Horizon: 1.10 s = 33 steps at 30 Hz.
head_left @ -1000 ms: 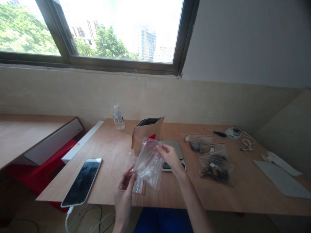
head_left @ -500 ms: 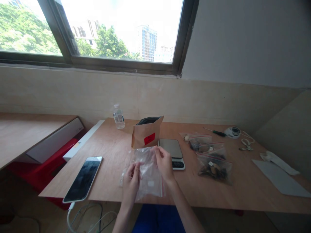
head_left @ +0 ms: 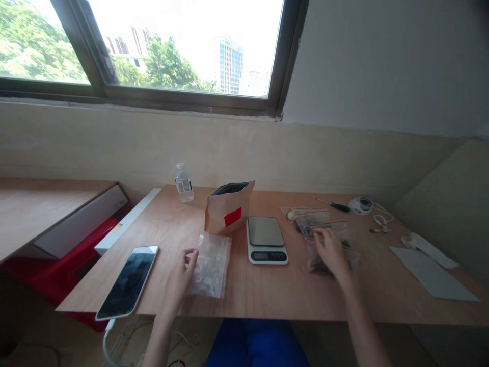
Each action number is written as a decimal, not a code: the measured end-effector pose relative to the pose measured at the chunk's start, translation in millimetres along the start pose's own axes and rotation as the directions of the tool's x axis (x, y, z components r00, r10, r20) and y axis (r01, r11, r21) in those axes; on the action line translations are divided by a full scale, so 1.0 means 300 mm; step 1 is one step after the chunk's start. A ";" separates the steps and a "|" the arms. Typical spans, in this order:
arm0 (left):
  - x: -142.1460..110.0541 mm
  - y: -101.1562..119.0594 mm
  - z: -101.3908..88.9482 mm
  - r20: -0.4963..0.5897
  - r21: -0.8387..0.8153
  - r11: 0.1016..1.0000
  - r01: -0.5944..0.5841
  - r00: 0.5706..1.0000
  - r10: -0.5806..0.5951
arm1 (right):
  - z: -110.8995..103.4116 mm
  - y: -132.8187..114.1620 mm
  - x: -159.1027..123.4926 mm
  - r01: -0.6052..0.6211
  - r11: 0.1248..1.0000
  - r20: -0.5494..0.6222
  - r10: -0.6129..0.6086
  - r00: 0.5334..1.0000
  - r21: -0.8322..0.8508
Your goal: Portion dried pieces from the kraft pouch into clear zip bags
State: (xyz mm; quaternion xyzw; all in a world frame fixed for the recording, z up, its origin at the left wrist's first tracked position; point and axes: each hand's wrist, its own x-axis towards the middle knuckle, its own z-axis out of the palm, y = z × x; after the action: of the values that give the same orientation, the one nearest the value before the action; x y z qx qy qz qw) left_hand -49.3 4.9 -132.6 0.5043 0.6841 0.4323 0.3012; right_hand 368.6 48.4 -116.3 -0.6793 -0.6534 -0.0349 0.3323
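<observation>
Left hand (head_left: 179, 279): thumb and fingers pressed together, pinching the left edge of a transparent zip-top bag (head_left: 211, 266).
Transparent bag's place: flat on the plywood table (head_left: 244, 300), between a smartphone (head_left: 127, 282) and a digital kitchen scale (head_left: 266, 240).
Right hand (head_left: 330, 251): fingers spread and curled down onto a zip-top bag of dark dried pieces (head_left: 319, 261); whether they pinch it, I cannot tell.
Filled bag's place: on the table, right of the scale, overlapping a second zip-top bag (head_left: 311, 219) holding a pale round piece.
Behind the hands: a kraft paper pouch (head_left: 227, 211) with a red label stands just behind the transparent bag; a water bottle (head_left: 184, 183) stands by the wall.
Far right: a green-handled screwdriver (head_left: 336, 206) and a grey sheet (head_left: 431, 272).
</observation>
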 end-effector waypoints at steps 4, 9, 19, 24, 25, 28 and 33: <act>-0.036 0.016 0.028 -0.196 0.333 0.934 -0.133 0.959 0.206 | -0.056 0.199 -0.028 -0.033 0.943 0.150 0.088 0.985 -0.332; -0.112 0.030 0.153 -0.003 0.441 0.843 -0.307 0.939 0.344 | -0.156 0.180 -0.054 -0.087 0.909 0.234 0.195 0.952 -0.407; -0.249 0.254 0.229 0.289 -0.138 0.926 -0.351 0.880 0.377 | -0.279 -0.342 -0.104 -0.202 0.949 0.218 0.149 0.964 0.242; -0.356 0.406 0.248 0.413 -0.534 0.846 -0.011 0.869 0.272 | -0.235 -0.580 -0.163 -0.122 0.875 0.346 -0.054 0.937 0.468; -0.360 0.405 0.249 0.390 -0.551 0.834 0.011 0.887 0.246 | -0.228 -0.608 -0.173 -0.109 0.857 0.363 -0.095 0.927 0.503; -0.351 0.381 0.237 0.319 -0.553 0.832 0.043 0.933 0.164 | -0.211 -0.654 -0.193 -0.068 0.816 0.364 -0.179 0.914 0.573; -0.331 0.357 0.207 0.203 -0.561 0.827 0.038 0.975 0.093 | -0.182 -0.673 -0.208 -0.028 0.802 0.340 -0.221 0.914 0.596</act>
State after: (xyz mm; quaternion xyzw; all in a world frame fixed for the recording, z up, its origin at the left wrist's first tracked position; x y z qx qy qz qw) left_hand 80.2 -58.9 -66.9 0.4484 0.4817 0.5595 0.5040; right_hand 196.9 -47.8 -22.2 -0.5002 -0.7191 0.2890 0.3861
